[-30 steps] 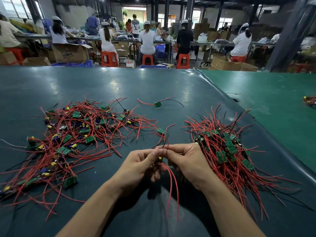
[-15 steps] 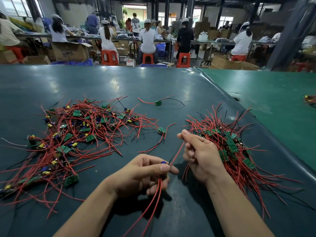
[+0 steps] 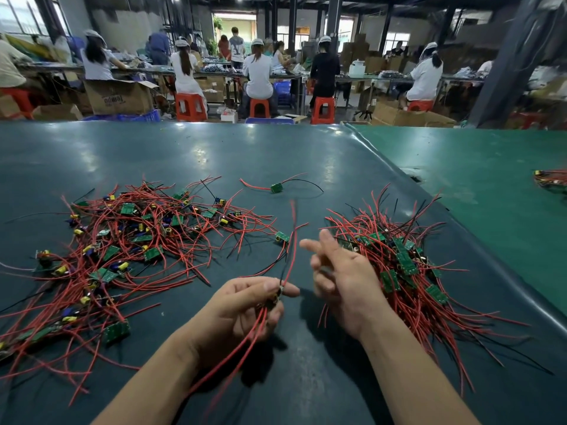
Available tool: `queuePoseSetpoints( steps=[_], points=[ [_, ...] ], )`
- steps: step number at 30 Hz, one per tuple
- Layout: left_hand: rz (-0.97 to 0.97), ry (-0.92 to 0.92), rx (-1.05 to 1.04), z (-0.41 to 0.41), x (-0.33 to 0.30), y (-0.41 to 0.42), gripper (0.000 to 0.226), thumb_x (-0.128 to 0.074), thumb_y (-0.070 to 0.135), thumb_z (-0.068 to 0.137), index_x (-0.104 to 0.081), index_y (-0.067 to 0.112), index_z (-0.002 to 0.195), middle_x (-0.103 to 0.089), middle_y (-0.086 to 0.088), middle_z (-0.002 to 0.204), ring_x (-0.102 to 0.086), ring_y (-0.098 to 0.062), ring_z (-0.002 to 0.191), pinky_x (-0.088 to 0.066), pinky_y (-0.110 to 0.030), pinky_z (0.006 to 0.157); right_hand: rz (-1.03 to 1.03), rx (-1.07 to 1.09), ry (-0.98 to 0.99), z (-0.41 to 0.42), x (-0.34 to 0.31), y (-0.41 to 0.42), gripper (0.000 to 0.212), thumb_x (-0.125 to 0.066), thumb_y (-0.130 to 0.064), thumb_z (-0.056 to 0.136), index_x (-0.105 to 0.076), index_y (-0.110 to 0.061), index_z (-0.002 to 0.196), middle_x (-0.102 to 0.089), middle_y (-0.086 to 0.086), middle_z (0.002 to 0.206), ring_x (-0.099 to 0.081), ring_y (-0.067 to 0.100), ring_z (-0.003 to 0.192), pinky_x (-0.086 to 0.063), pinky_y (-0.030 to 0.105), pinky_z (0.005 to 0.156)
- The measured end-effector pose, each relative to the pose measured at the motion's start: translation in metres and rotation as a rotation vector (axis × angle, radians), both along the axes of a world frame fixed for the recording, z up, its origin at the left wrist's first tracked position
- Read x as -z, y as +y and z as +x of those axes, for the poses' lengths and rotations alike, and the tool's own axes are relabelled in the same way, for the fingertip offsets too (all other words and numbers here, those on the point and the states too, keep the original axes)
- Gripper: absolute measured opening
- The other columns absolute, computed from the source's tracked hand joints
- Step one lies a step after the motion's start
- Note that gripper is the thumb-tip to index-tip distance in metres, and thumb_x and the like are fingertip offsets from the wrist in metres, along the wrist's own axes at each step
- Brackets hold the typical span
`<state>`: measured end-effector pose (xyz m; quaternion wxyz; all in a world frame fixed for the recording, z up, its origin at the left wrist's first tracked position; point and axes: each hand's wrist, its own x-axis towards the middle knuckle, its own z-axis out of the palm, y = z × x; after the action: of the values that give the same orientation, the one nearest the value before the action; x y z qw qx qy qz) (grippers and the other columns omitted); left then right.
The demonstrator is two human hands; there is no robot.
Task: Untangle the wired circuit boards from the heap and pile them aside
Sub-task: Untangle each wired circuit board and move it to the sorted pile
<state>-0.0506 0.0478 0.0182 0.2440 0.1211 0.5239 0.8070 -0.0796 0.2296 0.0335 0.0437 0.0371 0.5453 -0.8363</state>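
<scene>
The heap (image 3: 122,256) is a tangle of red wires with a few black ones, dotted with green boards and small yellow and blue parts. The pile (image 3: 405,271) shows the same red wires, black strands and green boards. A lone board (image 3: 276,188) is green, with one red and one black wire. The mat (image 3: 214,154) is dark teal; the next mat (image 3: 475,167) is brighter green. The stools (image 3: 190,106) are orange-red.

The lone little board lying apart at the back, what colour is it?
Green, the lone board has one red and one black wire; the head view shows it.
</scene>
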Motion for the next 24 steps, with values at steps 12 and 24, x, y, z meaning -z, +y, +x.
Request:
queuePoseSetpoints(
  steps=[12, 24],
  points=[
    [-0.129, 0.049, 0.163, 0.003, -0.007, 0.000, 0.025, -0.071, 0.030, 0.075, -0.075, 0.008, 0.087, -0.055, -0.008, 0.052, -0.048, -0.012, 0.037, -0.037, -0.016, 0.039, -0.009, 0.093, 0.007, -0.003, 0.001, 0.001, 0.025, -0.060, -0.014, 0.094, -0.067, 0.002, 0.077, -0.044, -0.006, 0.044, -0.022, 0.004, 0.031, -0.015, 0.013, 0.033],
    [0.313, -0.069, -0.141, -0.007, 0.003, -0.003, 0.054, -0.093, 0.041, 0.055, -0.076, 0.017, 0.101, -0.065, 0.000, 0.084, -0.059, -0.013, 0.068, -0.048, -0.025, 0.057, 0.365, 0.150, 0.187, 0.004, 0.013, -0.014, 0.016, -0.062, -0.011, 0.095, -0.067, -0.015, 0.110, -0.057, -0.001, 0.061, -0.044, 0.008, 0.043, -0.037, 0.020, 0.041]
  ],
)
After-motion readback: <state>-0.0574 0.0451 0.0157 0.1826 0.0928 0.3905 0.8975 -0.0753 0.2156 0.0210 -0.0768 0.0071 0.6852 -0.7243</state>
